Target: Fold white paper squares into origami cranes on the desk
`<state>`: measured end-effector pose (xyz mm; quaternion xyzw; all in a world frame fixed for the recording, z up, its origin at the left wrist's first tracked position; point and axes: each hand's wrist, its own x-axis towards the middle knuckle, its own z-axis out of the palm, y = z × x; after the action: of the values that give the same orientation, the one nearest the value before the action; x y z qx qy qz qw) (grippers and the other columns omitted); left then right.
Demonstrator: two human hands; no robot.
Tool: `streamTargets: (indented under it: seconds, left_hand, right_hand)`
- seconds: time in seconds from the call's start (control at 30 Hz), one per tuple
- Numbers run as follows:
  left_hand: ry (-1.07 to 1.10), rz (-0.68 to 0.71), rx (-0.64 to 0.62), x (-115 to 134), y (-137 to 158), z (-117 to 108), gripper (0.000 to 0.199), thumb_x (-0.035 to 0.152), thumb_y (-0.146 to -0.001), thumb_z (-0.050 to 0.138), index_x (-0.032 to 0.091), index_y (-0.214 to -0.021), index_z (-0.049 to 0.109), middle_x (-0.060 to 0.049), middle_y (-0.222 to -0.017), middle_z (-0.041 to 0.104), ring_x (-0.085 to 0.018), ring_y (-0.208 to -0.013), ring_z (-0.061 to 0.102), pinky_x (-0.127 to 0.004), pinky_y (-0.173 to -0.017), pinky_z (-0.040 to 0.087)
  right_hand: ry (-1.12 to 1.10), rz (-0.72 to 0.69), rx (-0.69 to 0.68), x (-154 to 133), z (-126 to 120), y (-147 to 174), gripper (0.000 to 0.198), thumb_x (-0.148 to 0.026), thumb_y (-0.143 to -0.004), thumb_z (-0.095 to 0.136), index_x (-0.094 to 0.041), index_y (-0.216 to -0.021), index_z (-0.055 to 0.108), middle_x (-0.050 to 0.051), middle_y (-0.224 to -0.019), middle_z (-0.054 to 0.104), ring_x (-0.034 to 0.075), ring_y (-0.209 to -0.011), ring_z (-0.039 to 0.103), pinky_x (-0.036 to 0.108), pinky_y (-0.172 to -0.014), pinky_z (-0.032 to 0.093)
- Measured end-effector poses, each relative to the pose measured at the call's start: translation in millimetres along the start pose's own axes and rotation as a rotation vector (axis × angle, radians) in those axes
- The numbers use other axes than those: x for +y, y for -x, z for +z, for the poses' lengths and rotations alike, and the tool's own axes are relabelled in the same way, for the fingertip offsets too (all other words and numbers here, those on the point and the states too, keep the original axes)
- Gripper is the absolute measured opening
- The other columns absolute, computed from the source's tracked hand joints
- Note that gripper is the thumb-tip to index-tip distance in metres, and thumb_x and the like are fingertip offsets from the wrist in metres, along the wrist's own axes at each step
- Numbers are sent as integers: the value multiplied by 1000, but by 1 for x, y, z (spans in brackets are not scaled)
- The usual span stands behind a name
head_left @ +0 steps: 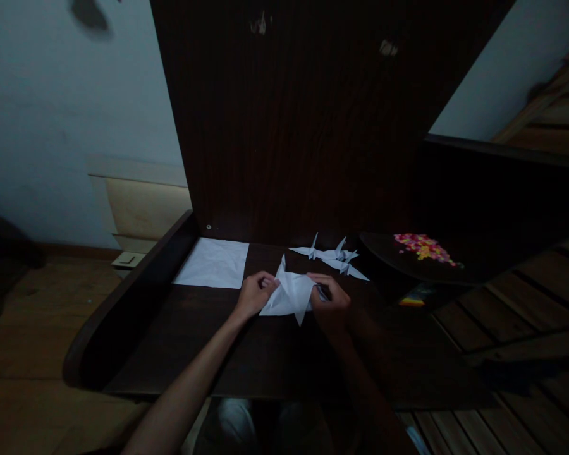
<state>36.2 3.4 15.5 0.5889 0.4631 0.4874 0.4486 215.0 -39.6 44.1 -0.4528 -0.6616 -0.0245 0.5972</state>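
Between my two hands is a white folded paper crane (291, 292), its wings spread and one point sticking up at the far left. My left hand (256, 293) pinches its left side between thumb and fingers. On the opposite side, my right hand (329, 298) grips the paper, thumb below and fingers over the edge. Just behind lie finished-looking white paper cranes (334, 254), close together with pointed tips raised. To the left, a flat, lightly creased sheet of white paper (215, 262) rests on the dark wooden desk (171, 347).
A raised side rail (128, 303) bounds the desk on the left, and a tall dark panel (289, 126) stands at the back. On a rounded dark shelf (379, 253) at right lies a pile of small pink and yellow pieces (427, 248). Wooden slats (516, 309) show farther right.
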Motion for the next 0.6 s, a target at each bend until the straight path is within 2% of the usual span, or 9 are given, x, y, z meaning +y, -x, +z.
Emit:
streamTargets:
  seconds: [0.2, 0.33, 0.47, 0.6]
  left_hand:
    - [60, 19, 129, 5, -1, 0, 22, 36, -71, 65, 15, -72, 61, 2, -62, 54, -10, -58, 49, -21, -56, 40]
    - [113, 17, 179, 6, -3, -2, 21, 36, -73, 64, 15, -75, 59, 2, -63, 55, -10, -59, 50, -21, -58, 40]
    - [167, 24, 198, 8, -4, -3, 22, 37, -74, 64, 16, -74, 56, 3, -63, 53, -10, -60, 51, -21, -58, 40]
    - [243, -2, 192, 7, -5, -4, 25, 39, -72, 65, 17, -75, 54, 3, -64, 55, -10, -61, 53, -20, -58, 40]
  right_hand:
    - [-84, 297, 90, 12, 2, 5, 6, -20, -76, 58, -19, -80, 63, 7, -85, 72, 20, -83, 68, 30, -70, 55]
    - [-184, 494, 169, 25, 3, 6, 10, -28, -73, 62, -18, -77, 63, 7, -81, 72, 21, -79, 68, 31, -71, 54]
    - [-272, 721, 233, 43, 0, 2, 19, -32, -60, 71, -19, -68, 59, 1, -67, 68, 19, -67, 65, 29, -63, 51]
    - [-450, 950, 183, 55, -6, -1, 24, -29, -49, 75, -19, -64, 58, -2, -60, 66, 16, -55, 60, 24, -50, 45]
